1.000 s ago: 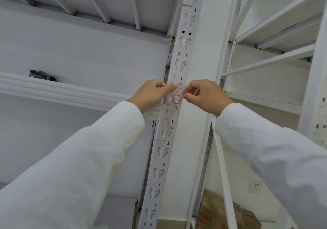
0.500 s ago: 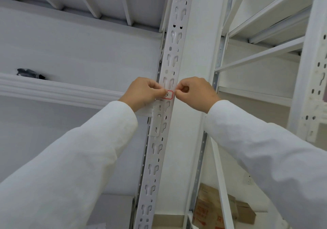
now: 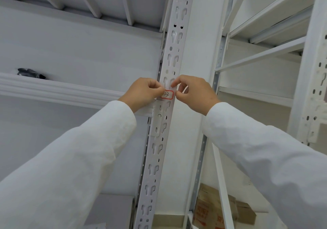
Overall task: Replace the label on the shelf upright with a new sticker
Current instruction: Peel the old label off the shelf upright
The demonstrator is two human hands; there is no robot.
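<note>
My left hand [image 3: 143,94] is curled nearly closed, its fingertips pressing the 9 o'clock edge of the red-bordered sticker [image 3: 167,94], which lies flat on the slotted white shelf upright [image 3: 160,136] at the centre of my view. My right hand [image 3: 192,94] has thumb and forefinger apart, touching the sticker's 3 o'clock edge; I cannot tell if it pinches or only presses. My left fingers cover part of the handwriting, which seems to read 3-3

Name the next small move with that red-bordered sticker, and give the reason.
Probably press the sticker flat onto the upright and smooth it: it already sits level across the post, pinched at its ends by the left hand and right hand.
</note>
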